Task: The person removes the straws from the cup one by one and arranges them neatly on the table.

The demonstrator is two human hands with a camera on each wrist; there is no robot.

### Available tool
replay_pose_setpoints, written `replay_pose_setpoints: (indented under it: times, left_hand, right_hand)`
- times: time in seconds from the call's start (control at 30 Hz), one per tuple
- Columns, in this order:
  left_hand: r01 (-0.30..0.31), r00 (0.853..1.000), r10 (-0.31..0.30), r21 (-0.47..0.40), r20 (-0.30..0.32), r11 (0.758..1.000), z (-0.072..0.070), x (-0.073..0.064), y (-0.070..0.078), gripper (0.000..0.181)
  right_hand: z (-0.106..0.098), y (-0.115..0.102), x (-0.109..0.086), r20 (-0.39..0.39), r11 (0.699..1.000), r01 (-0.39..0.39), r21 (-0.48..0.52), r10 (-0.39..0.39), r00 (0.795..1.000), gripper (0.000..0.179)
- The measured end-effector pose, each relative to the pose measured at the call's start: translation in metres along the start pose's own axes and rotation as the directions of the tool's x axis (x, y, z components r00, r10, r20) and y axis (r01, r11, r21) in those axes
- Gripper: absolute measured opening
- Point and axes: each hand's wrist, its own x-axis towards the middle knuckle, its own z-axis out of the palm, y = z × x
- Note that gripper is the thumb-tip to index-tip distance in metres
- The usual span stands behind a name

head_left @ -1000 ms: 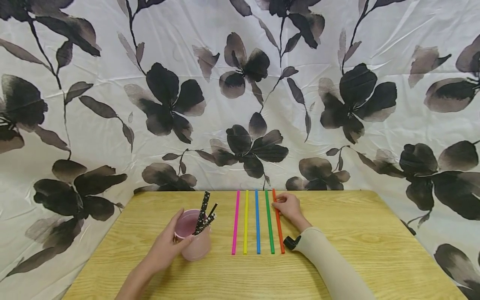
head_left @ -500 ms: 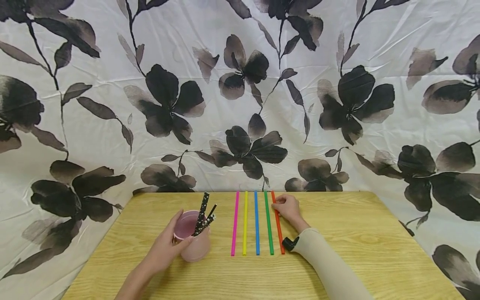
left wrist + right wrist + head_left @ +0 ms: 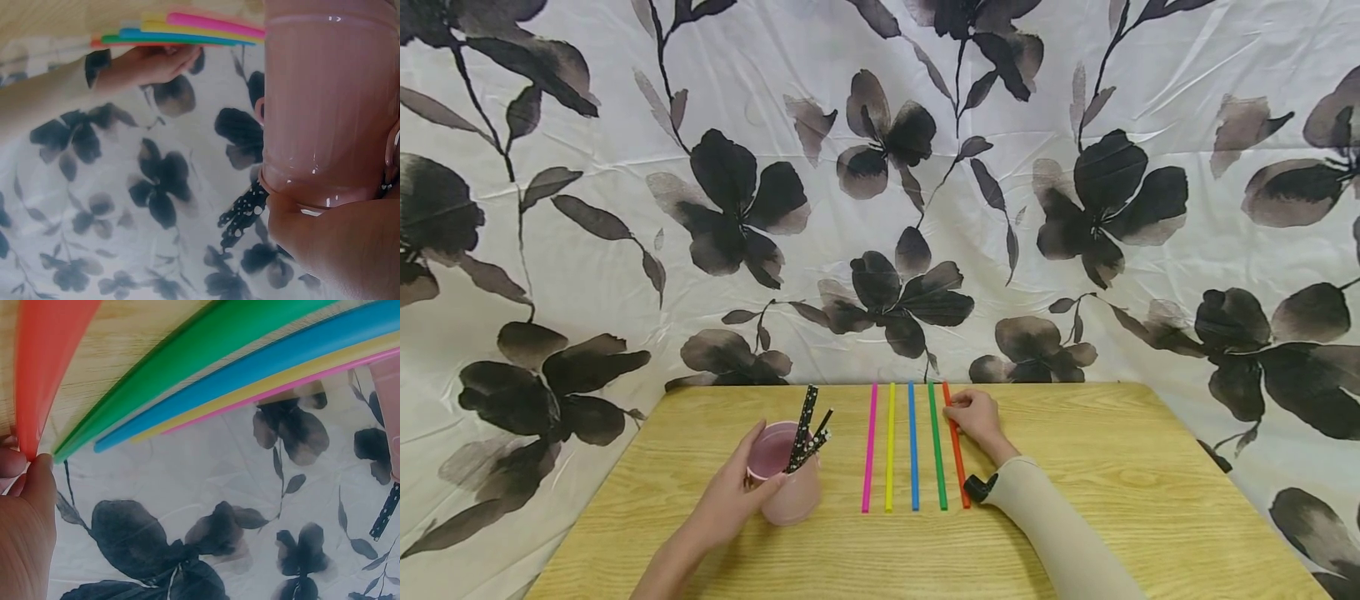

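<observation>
My left hand point(image 3: 735, 487) holds a pink cup point(image 3: 793, 496) near the table's left middle, with the thumb on its rim. Several thin black sticks with white spots point(image 3: 802, 433) lean out of the cup; their exact kind cannot be told. My right hand point(image 3: 976, 417) pinches the far part of a red-orange straw point(image 3: 957, 454) between thumb and fingers, also visible in the right wrist view. To its left lie a green straw point(image 3: 938, 450), a blue straw point(image 3: 913, 450), a yellow straw point(image 3: 890, 450) and a pink straw point(image 3: 869, 450), roughly parallel and spaced apart.
A light wooden table point(image 3: 1075, 500) bears everything. Behind it hangs a white cloth with dark flowers point(image 3: 895, 208), meeting the table's far edge. A black band piece point(image 3: 977, 488) sits on the right wrist, close to the red-orange straw's near end.
The head view has shifted very slightly. Both hands, the cup and the straws stay in practically the same places.
</observation>
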Motion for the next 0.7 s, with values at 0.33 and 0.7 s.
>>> replay_pose_setpoints:
  times: [0.33, 0.7]
  left_hand:
    - [-0.007, 1.0, 0.007, 0.013, -0.007, 1.0, -0.001, 0.0004, 0.0012, 0.081]
    - [-0.025, 1.0, 0.025, 0.011, -0.009, 1.0, 0.0001, 0.0004, -0.0007, 0.08]
  right_hand:
    - [0.0001, -0.0013, -0.0004, -0.01, 1.0, -0.007, 0.007, 0.007, 1.0, 0.024]
    - [-0.0021, -0.0004, -0.0017, -0.006, 0.99, -0.068, 0.119, 0.07, 0.998, 0.025]
